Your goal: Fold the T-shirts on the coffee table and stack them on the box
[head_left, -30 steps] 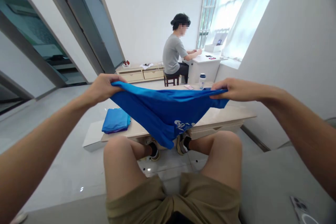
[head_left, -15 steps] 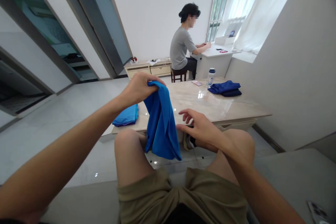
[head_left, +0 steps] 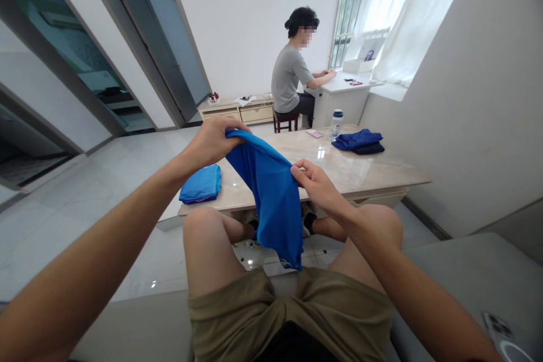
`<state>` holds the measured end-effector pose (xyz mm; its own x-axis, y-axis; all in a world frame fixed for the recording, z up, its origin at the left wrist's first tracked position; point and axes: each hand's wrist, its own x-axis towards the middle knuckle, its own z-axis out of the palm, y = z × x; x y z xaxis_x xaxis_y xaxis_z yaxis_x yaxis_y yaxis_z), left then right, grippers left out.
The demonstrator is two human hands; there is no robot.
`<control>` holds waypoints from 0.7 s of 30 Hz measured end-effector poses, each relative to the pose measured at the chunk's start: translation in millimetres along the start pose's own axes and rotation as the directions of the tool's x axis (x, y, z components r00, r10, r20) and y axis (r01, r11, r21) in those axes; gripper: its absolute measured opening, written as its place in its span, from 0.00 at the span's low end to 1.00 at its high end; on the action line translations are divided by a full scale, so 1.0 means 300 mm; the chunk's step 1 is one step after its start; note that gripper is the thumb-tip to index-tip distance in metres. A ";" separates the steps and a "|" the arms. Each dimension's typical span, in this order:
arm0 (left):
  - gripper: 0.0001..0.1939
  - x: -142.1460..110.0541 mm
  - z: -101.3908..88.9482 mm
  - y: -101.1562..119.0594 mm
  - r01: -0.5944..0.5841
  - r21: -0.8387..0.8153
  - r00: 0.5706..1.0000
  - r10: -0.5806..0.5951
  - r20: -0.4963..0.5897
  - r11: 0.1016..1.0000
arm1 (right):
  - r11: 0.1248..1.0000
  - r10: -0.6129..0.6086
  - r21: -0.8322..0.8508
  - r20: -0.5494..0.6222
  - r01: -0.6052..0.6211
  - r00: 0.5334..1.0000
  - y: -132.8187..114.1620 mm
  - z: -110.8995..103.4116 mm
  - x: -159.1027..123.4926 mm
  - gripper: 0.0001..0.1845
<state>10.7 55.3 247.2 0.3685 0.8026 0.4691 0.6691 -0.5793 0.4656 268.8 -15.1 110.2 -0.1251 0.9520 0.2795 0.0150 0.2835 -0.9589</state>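
Observation:
A bright blue cloth garment (head_left: 271,198) hangs doubled over between my knees, above the near edge of a low marble table (head_left: 360,172). My left hand (head_left: 210,141) is closed on its top left corner, held up at table height. My right hand (head_left: 314,181) pinches the cloth's right edge a little lower. The garment's lower end reaches down to my shorts.
A folded blue cloth (head_left: 201,184) lies on the table's left end. A darker blue pile (head_left: 358,141), a bottle (head_left: 336,123) and a pink phone (head_left: 314,133) sit at its far side. A person (head_left: 291,85) sits at a white desk beyond. A phone (head_left: 503,334) lies on the sofa at right.
A second ago both hands held the garment spread wide. My right hand let go, the cloth swung down from my left hand, and my right hand has now gripped its edge again.

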 end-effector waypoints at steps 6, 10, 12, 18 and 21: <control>0.19 -0.232 0.264 0.000 0.226 -0.345 0.974 -0.219 0.058 0.911 | 1.000 -0.022 0.000 -0.085 0.022 0.996 -0.019 0.053 0.000 0.28; 0.24 -0.363 0.398 0.078 0.349 -0.579 0.932 -0.334 0.137 0.737 | 0.998 -0.052 -0.022 -0.056 0.051 0.997 -0.021 0.070 0.010 0.25; 0.21 -0.404 0.419 0.120 0.359 -0.517 0.922 -0.382 0.066 0.777 | 1.000 -0.003 0.027 -0.058 0.005 0.998 -0.028 0.074 0.004 0.25; 0.20 -0.505 0.440 0.202 0.234 -0.011 0.914 -0.224 -0.339 0.972 | 1.000 0.024 0.001 -0.137 -0.024 0.990 -0.046 0.107 -0.054 0.24; 0.13 -0.521 0.462 0.197 0.237 0.116 0.919 -0.184 -0.348 0.964 | 1.000 0.026 -0.003 -0.140 -0.026 0.990 -0.043 0.118 -0.079 0.24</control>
<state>82.0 -84.7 97.3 -0.0090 0.7950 0.6066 0.8078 -0.3518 0.4730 236.3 -45.4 114.3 0.0154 0.9657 0.2591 0.0212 0.2587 -0.9657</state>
